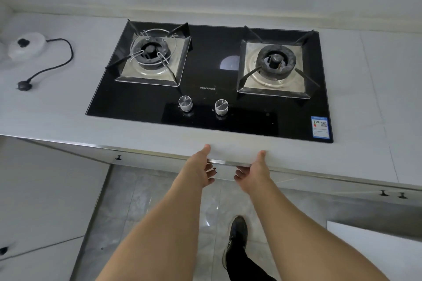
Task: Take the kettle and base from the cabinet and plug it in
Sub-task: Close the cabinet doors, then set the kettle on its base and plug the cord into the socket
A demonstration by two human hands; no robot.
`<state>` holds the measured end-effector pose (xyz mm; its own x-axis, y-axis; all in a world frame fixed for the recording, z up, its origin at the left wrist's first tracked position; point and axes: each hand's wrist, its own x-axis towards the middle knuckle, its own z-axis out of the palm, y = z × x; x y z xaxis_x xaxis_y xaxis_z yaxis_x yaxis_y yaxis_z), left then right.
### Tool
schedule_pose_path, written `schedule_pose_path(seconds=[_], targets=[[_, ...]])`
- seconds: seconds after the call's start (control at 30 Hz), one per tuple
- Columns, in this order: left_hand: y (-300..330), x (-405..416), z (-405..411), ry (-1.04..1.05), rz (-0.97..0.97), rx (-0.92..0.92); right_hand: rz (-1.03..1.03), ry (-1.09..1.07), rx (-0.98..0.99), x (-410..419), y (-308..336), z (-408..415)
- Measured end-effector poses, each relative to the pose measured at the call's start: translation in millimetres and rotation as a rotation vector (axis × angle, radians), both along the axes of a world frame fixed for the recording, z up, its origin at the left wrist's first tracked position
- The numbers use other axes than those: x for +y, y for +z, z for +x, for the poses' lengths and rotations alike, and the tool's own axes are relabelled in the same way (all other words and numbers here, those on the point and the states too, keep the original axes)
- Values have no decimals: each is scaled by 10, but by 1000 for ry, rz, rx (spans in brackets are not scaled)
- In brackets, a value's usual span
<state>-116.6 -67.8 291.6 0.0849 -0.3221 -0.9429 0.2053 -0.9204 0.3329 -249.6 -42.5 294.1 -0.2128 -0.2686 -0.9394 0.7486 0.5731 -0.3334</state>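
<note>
Grey marbled floor tiles (159,207) are gleaming at the bottom of the frame, where a black shoe (237,235) is standing. Above it, the left hand (203,167) and right hand (253,170) are reaching under the pale countertop (68,107) edge, fingers spread apart, gripping nothing. Beyond, a glossy black glass hob (212,80) is lying flat. At upper left, the round white kettle base (27,45) is sitting, its black cord (61,61) curling to a loose plug (22,85).

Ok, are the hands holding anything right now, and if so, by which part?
Nothing is held. Left hand and right hand are open at the countertop front edge, fingers reaching beneath it.
</note>
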Motion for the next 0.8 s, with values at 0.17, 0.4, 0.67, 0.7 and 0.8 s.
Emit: schedule_pose_path(seconds=[0.17,0.4,0.67,0.7,0.8], targets=[[284,237,565,-144,-95,-122,48,38,125,96,312,411],[877,458,1998,-402,-303,-397,-79,175,108,252,786,1764],[1306,578,3560,-455,-428,-516,-193,428,108,336,1261,3559],[1324,558,3710,-439,-450,-525,-208,460,112,322,1313,3707],[1358,471,4055,-385,-475,-538,-234,529,153,188,1399,4015]])
